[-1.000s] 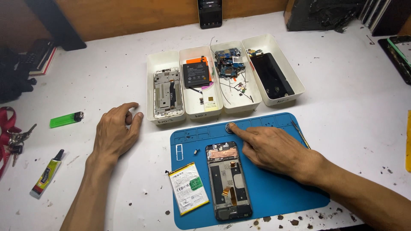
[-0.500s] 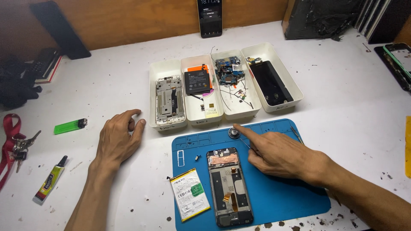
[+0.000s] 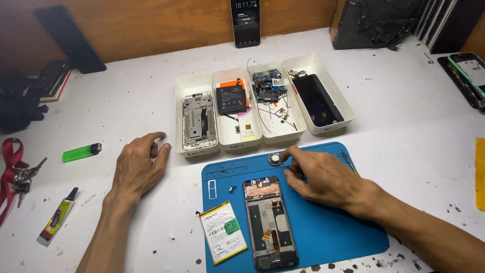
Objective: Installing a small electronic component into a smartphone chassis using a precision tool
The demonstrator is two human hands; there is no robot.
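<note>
An opened phone (image 3: 268,222) with its back off lies on a blue work mat (image 3: 348,237). To its left on the mat is a white battery (image 3: 223,237). My right hand (image 3: 321,174) rests on the mat just right of the phone's top, with thumb and index fingertip pinched on a small round silver part (image 3: 273,159) at the mat's upper edge. Palm down on the white table, my left hand (image 3: 137,166) holds nothing, fingers loosely curled, left of the mat. It lies beside the leftmost white tray (image 3: 178,121).
Four white trays in a row behind the mat hold a phone frame (image 3: 195,121), a black battery (image 3: 231,99), circuit boards (image 3: 269,87) and a black screen (image 3: 316,100). A green lighter (image 3: 81,152), glue tube (image 3: 58,218) and keys (image 3: 22,174) lie at left. A phone (image 3: 246,21) stands at the back.
My right hand went from pointing with its index finger on the round part to pinching it with thumb and finger. My left hand stayed in place.
</note>
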